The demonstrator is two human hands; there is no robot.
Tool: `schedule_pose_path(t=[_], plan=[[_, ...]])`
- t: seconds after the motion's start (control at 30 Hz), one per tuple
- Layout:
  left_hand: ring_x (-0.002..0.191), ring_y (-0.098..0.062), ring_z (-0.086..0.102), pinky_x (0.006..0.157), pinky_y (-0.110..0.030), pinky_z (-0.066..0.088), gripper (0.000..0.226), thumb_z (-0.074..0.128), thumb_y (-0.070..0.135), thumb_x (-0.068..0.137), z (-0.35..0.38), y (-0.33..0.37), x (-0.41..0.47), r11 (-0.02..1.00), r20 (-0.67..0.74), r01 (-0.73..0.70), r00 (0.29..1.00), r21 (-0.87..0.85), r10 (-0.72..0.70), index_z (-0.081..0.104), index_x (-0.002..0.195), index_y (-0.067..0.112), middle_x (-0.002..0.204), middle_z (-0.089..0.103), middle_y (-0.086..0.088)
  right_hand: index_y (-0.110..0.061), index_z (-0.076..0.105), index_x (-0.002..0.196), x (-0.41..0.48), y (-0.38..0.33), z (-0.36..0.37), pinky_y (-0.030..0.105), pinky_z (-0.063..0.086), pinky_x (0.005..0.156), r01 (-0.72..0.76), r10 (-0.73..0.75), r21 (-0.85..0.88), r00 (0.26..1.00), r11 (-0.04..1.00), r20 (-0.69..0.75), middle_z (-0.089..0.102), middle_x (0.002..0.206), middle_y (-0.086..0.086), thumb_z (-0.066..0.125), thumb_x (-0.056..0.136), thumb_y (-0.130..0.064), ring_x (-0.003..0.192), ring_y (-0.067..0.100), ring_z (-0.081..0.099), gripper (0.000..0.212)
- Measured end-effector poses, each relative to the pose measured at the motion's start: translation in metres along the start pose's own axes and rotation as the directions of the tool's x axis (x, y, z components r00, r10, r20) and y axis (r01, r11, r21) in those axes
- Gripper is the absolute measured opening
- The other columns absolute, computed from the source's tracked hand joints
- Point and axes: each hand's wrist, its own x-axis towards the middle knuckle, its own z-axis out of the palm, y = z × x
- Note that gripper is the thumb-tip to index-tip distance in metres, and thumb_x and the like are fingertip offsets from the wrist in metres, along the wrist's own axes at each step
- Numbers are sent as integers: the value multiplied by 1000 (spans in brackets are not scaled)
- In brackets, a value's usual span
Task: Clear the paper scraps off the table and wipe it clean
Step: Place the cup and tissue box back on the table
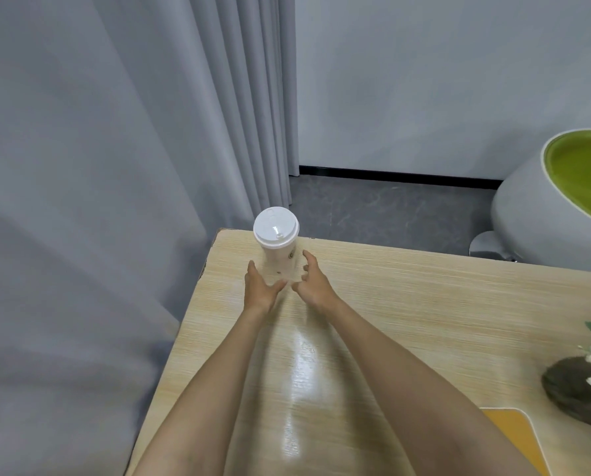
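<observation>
A light wood-grain table (pixel 407 304) fills the lower half of the view, its far left corner close to a grey pleated curtain (pixel 115 166). On that corner stands a white paper cup with a white plastic lid (pixel 276 247), upright and near the table's far edge. Both bare forearms stretch forward over the tabletop toward it. The left hand (pixel 261 290) lies just beside the lower left of the cup, fingers straight and together, thumb angled inward; whether it touches the cup wall cannot be told. The right hand (pixel 316 286) is just beside the cup's lower right, fingers spread and loosely bent, gripping nothing. The two thumbs nearly meet in front of the cup's base. At the right edge of the table sits a dark rounded pot with green leaves and small white flowers (pixel 582 386), and near it lies a yellow-orange mat (pixel 514 438). Beyond the table, on the dark grey floor, stands a white egg-shaped chair with a green cushion (pixel 541 214).
</observation>
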Motion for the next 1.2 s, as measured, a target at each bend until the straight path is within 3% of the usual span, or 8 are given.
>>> schedule_pose_path(t=[0.1, 0.43, 0.63, 0.93, 1.03, 1.1, 1.2], plan=[[142, -25, 23, 113, -37, 26, 92, 71, 27, 84, 1, -17, -19, 999, 23, -2, 1000, 50, 1, 10, 150, 9, 155, 19, -14, -22, 11, 151, -14, 13, -5, 33, 29, 112, 1, -1, -9, 1000, 1000, -22, 24, 155, 9, 57, 88, -10, 140, 23, 29, 79], [137, -26, 33, 110, -35, 30, 76, 65, 30, 88, 32, -20, -104, 978, 106, -80, 993, 193, 60, 23, 147, 6, 148, 32, -14, -19, 15, 150, -92, 69, -47, 34, 26, 113, -30, 33, 36, 996, 999, -82, 23, 155, 9, 58, 91, -18, 141, 24, 27, 73], [135, -25, 36, 108, -34, 31, 71, 63, 34, 90, 87, -2, -177, 949, 253, -185, 960, 255, 119, 28, 145, 7, 148, 33, -12, -16, 16, 149, -163, 114, -100, 36, 20, 114, 10, -39, -114, 967, 993, -253, 14, 157, 4, 59, 91, -27, 143, 24, 18, 73], [138, -26, 29, 112, -34, 25, 72, 60, 39, 90, 189, 21, -288, 877, 453, -379, 864, 296, 220, 26, 146, 7, 150, 28, -14, -25, 20, 149, -273, 192, -168, 38, 13, 118, -102, 0, -268, 936, 958, -353, 13, 159, 3, 60, 85, -45, 146, 23, 7, 78], [134, -30, 33, 110, -36, 28, 80, 66, 36, 86, 209, 17, -308, 900, 452, -333, 873, 281, 181, 22, 148, 13, 148, 20, -13, -23, 15, 150, -304, 223, -182, 38, 19, 116, -207, 102, -245, 919, 947, -380, 15, 157, 5, 62, 84, -47, 144, 27, 14, 84], [121, -33, 44, 106, -37, 37, 77, 72, 34, 80, 212, 14, -311, 911, 397, -278, 907, 305, 143, 30, 142, 16, 136, 27, -14, -18, 15, 149, -318, 242, -188, 38, 28, 112, -345, 263, -173, 889, 922, -374, 24, 153, 9, 63, 81, -50, 140, 31, 24, 88], [110, -34, 49, 99, -40, 43, 71, 76, 34, 75, 211, 9, -313, 914, 334, -215, 938, 344, 95, 36, 131, 17, 126, 32, -14, -11, 26, 144, -336, 255, -192, 43, 41, 101, -564, 594, 193, 784, 803, -183, 33, 149, 10, 63, 80, -58, 134, 35, 37, 88]])
